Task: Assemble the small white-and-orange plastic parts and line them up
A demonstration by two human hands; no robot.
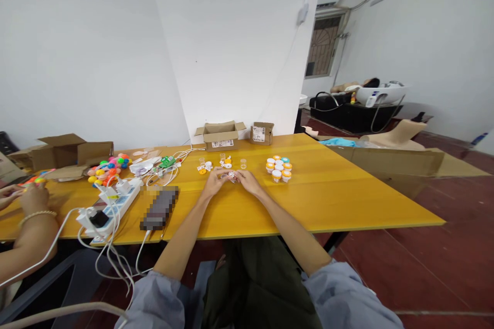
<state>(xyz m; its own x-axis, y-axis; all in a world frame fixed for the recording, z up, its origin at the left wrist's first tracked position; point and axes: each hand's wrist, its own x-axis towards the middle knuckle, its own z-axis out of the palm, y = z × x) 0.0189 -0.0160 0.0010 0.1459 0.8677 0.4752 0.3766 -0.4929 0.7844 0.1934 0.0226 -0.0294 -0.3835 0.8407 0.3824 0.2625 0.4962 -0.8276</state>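
My left hand and my right hand meet on the yellow table, fingers curled around small white dice between them. Exactly what each hand grips is too small to make out. Just beyond my hands stand clear small cups, more white dice and an orange lid. A cluster of several small jars with orange, white and teal lids stands to the right of my right hand.
An open cardboard box and a smaller box sit by the wall. At left lie a power strip with white cables, a dark phone and colourful balls. Another person's hand works at far left.
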